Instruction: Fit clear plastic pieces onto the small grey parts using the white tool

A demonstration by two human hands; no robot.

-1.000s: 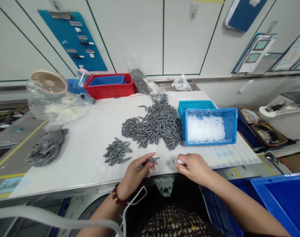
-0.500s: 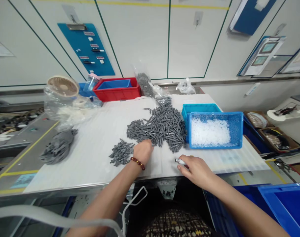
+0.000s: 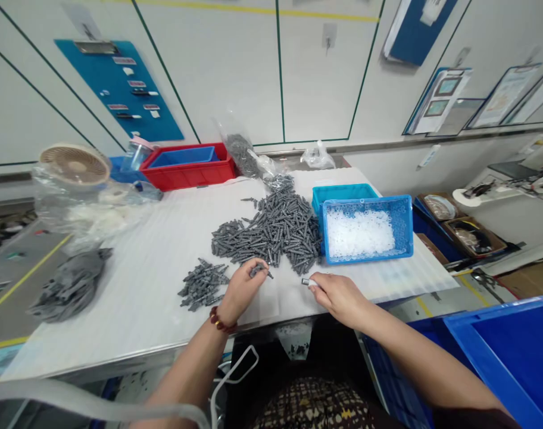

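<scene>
My left hand, with a beaded bracelet at the wrist, is closed around several small dark grey pointed parts. Just beyond it spreads a big pile of the same grey parts. A smaller pile of them lies to its left. My right hand grips a white pen-like tool with a metal tip that points left toward my other hand. Ahead and right of that hand stands a blue bin full of small white translucent rings.
Behind the blue bin sits a teal bin. At the back are a red crate, a plastic bag of grey parts and a fan. Grey cloth lies at left. A white cable crosses the lower left.
My left hand has come back from the big pile's edge and turned, showing grey parts in its fingers. My right hand still holds the white tool. The camera view has swung right.
</scene>
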